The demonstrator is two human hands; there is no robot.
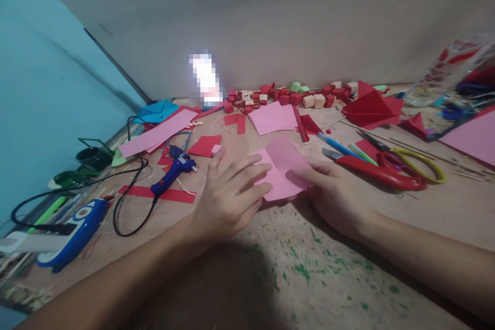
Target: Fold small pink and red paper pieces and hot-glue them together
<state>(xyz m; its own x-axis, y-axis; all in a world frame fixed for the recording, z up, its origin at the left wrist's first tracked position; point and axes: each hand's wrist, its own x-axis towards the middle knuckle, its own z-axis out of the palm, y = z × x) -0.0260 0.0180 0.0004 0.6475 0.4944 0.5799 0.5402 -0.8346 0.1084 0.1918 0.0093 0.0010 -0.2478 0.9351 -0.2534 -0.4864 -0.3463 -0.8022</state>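
Observation:
A small sheet of pink paper (284, 178) with a crease down its middle is between my two hands. My left hand (228, 196) comes in from the left, several fingers lying over the sheet's left part; its outermost finger is raised and its thumb is hidden. At the right edge, my right hand (334, 193) grips the sheet with the thumb on top and the other fingers mostly hidden below. Behind it lies a stack of pink paper pieces (273, 117). Close to my right hand is a red-handled cutter (381, 171).
Left stand a blue glue gun (172, 174) with a black cord and a blue-white tool (77, 234). Yellow-handled scissors (421, 162), a blue pen (336, 143) and red folded paper (371, 108) lie right. Several small red and cream blocks (296, 98) line the wall beside a lit, blurred screen (207, 77).

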